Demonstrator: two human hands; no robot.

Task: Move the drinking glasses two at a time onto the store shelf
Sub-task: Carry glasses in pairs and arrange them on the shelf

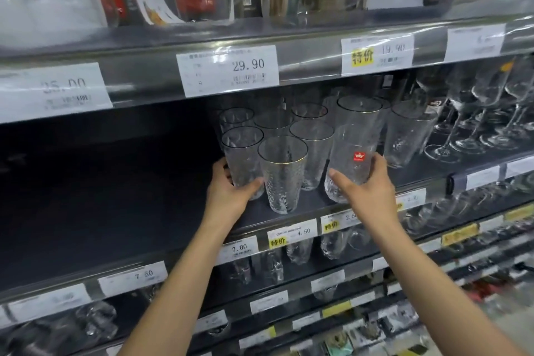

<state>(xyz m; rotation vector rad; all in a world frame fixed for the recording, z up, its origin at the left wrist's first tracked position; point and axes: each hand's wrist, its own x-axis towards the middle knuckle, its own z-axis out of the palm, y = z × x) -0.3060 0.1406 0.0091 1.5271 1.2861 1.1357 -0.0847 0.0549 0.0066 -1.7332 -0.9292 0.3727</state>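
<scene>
Here, the left hand (228,192) clasps one textured glass (241,160) and the right hand (367,186) clasps a red-stickered glass (351,160), both on the dark shelf (303,206) among other tumblers.

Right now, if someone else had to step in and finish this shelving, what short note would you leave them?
Left hand: wrapped around a textured drinking glass at the shelf's left front.
Right hand: gripping a glass with a red sticker, tilted, base near the shelf edge.
Done: several matching glasses stand grouped behind, including a gold-rimmed glass between the hands.
Left: set both held glasses down and let go. Whether more glasses wait off-shelf is not visible.
</scene>
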